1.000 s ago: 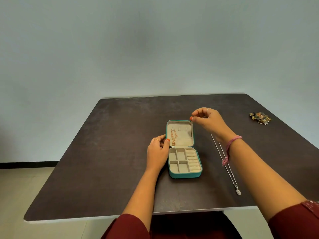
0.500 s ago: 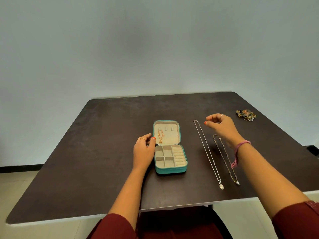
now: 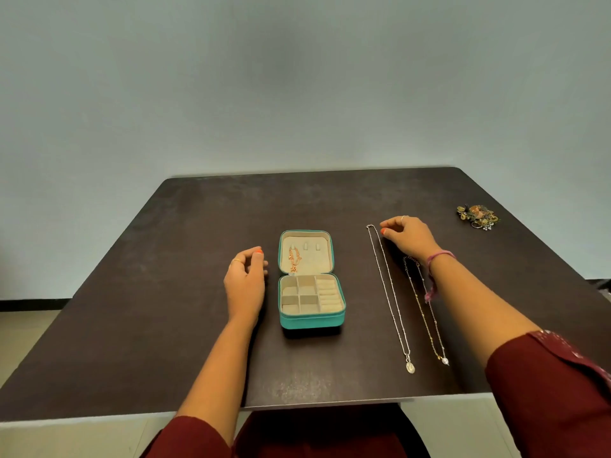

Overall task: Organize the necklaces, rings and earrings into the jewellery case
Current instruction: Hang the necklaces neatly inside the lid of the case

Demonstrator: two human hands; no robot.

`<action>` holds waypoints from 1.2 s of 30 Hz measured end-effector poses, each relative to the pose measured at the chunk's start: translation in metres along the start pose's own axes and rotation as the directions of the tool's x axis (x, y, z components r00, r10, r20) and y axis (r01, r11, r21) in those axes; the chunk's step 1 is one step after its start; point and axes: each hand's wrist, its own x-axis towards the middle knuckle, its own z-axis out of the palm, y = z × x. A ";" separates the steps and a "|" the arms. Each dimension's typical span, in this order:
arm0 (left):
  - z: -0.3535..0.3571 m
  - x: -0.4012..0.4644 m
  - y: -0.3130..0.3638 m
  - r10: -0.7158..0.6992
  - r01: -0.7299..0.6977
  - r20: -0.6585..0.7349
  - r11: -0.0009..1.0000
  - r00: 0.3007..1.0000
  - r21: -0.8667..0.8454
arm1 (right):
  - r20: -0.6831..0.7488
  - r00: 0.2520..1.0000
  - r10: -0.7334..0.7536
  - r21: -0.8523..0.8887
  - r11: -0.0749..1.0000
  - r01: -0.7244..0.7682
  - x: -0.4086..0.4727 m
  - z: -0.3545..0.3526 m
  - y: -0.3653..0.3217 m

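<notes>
A: Head view, surroundings?
B: Dark brown square table (image 3: 198, 259). At its centre, a teal zip-round jewellery case (image 3: 312, 320), lid laid open toward 12 o'clock, a rose-gold chain (image 3: 293, 257) hung inside the lid; beige compartments in the base. At 3 o'clock of the case, a long silver chain necklace with oval pendant (image 3: 390, 292); just beyond it, a shorter gold beaded necklace with pearl drop (image 3: 426, 312), its top end hidden under the right wrist. At 2 o'clock, far corner, a heap of mixed gold rings and earrings (image 3: 477, 217).

A: Hands?
B: Left hand (image 3: 245, 282) at 9 o'clock of the case, fingers loosely curled, holding nothing. Right hand (image 3: 408, 236) curled over the silver necklace's top end; whether it pinches the chain, I cannot tell.

A: Change?
B: The left hand has come off the case edge; the right has lowered toward the chain.
</notes>
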 end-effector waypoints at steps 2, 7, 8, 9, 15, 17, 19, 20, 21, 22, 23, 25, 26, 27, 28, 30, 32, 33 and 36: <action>0.001 0.000 0.001 0.001 -0.001 -0.013 1.000 1.000 -0.009 | 0.013 1.000 -0.006 -0.016 1.000 0.006 0.009 0.002 0.000; 0.007 0.000 0.003 -0.010 0.009 -0.033 0.999 0.999 -0.031 | 0.019 0.999 -0.036 -0.053 0.998 0.037 0.029 0.006 0.000; 0.007 0.000 0.003 -0.009 0.008 -0.036 0.999 0.999 -0.037 | 0.022 0.999 -0.047 -0.074 0.996 0.049 0.032 0.007 -0.001; 0.007 0.000 0.003 -0.007 0.006 -0.037 0.999 0.999 -0.038 | 0.028 0.998 -0.059 -0.100 0.993 0.062 0.034 0.007 -0.002; 0.008 0.000 -0.001 -0.009 0.007 -0.038 0.999 0.999 -0.048 | 0.037 0.997 -0.061 -0.269 0.961 0.069 0.046 0.016 -0.003; 0.008 0.001 -0.001 -0.005 0.003 -0.037 0.999 0.999 -0.039 | 0.022 0.998 -0.060 -0.316 0.947 0.064 0.046 0.018 -0.006; 0.009 0.002 -0.001 -0.002 0.001 -0.034 0.999 0.999 -0.036 | 0.025 0.998 -0.059 -0.346 0.936 0.064 0.045 0.020 -0.009; 0.009 0.002 -0.001 -0.002 0.001 -0.032 0.999 0.999 -0.034 | 0.034 0.998 -0.056 -0.353 0.933 0.064 0.045 0.021 -0.010; 0.009 0.002 -0.001 -0.002 0.001 -0.030 1.000 1.000 -0.031 | 0.044 0.998 -0.051 -0.353 0.933 0.063 0.045 0.021 -0.010; 0.009 0.002 -0.001 -0.004 0.003 -0.029 1.000 1.000 -0.025 | 0.053 0.998 -0.039 -0.341 0.938 0.055 0.045 0.021 -0.011; 0.009 0.002 -0.001 -0.004 0.004 -0.029 1.000 1.000 -0.019 | 0.059 0.998 -0.028 -0.320 0.946 0.045 0.044 0.020 -0.012; 0.008 0.001 -0.001 -0.005 0.005 -0.025 1.000 1.000 -0.011 | 0.057 0.998 -0.015 -0.248 0.968 0.029 0.042 0.018 -0.013; 0.008 0.001 -0.001 -0.007 0.006 -0.022 1.000 1.000 -0.010 | 0.050 0.999 -0.015 -0.203 0.979 0.025 0.041 0.017 -0.013; 0.008 0.000 -0.001 -0.010 0.010 -0.018 1.000 1.000 -0.011 | 0.038 0.999 -0.019 -0.160 0.987 0.025 0.040 0.015 -0.014; 0.008 0.000 0.000 -0.012 0.012 -0.015 1.000 1.000 -0.013 | 0.022 0.999 -0.025 -0.123 0.992 0.028 0.037 0.013 -0.017; 0.007 -0.002 0.001 -0.015 0.014 -0.010 1.000 1.000 -0.027 | -0.012 0.998 -0.061 -0.080 0.995 0.060 0.030 0.008 -0.023; 0.004 -0.002 0.001 -0.017 0.016 -0.006 0.999 1.000 -0.052 | -0.033 0.993 -0.116 -0.058 0.992 0.114 0.022 0.001 -0.031; 0.003 -0.002 0.001 -0.021 0.021 0.000 0.997 1.000 -0.072 | -0.043 0.988 -0.145 -0.048 0.989 0.143 0.017 -0.003 -0.034; -0.001 -0.001 -0.001 -0.072 0.074 0.014 0.978 0.997 -0.196 | -0.081 0.977 -0.198 -0.018 0.980 0.197 0.001 -0.019 -0.046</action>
